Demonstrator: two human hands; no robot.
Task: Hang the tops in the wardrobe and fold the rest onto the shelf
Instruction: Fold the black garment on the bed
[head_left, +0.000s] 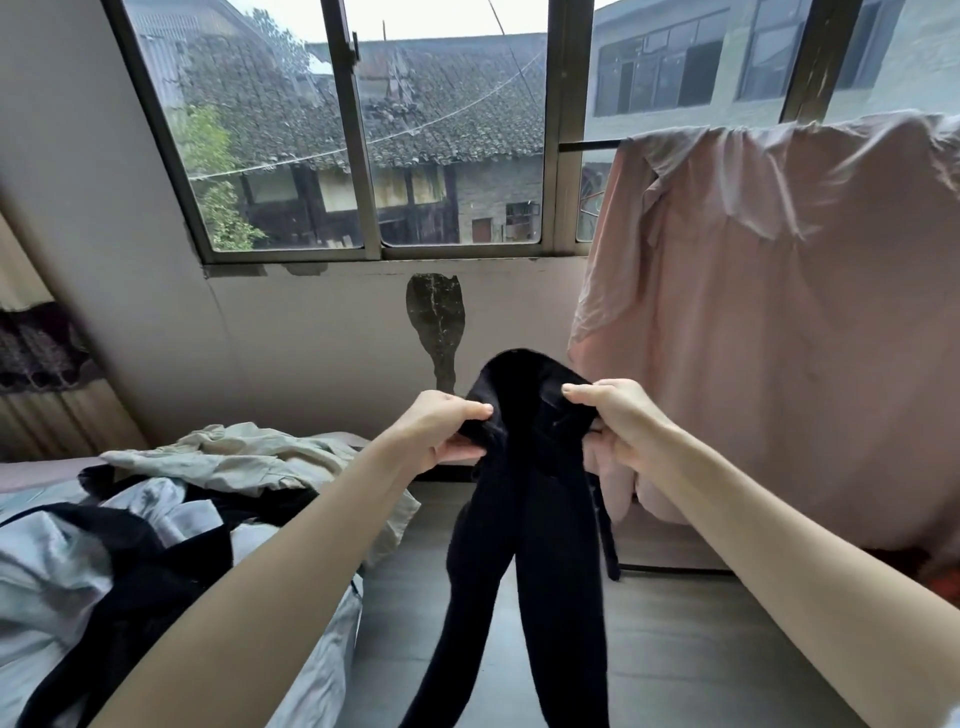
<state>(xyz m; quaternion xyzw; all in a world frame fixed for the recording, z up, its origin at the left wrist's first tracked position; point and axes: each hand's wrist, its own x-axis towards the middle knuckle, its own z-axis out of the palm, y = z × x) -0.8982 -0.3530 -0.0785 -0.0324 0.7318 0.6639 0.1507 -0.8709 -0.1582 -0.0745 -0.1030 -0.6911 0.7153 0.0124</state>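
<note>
A pair of black leggings (524, 519) hangs in mid-air in front of me, its two legs dangling toward the floor. My left hand (441, 431) pinches the left side of the waistband, thumb on top. On the right side of the waistband my right hand (618, 426) grips the cloth the same way. The waistband bulges up between the two hands. A heap of clothes (171, 514) lies on the bed at the lower left: a beige garment (244, 457), pale blue cloth and black pieces.
A pink sheet (779, 322) hangs over a dark rack at the right, reaching near the floor. A large window (363, 135) fills the wall ahead. Grey floor (675, 649) stretches between the bed and the rack. A curtained unit (41, 364) stands at the far left.
</note>
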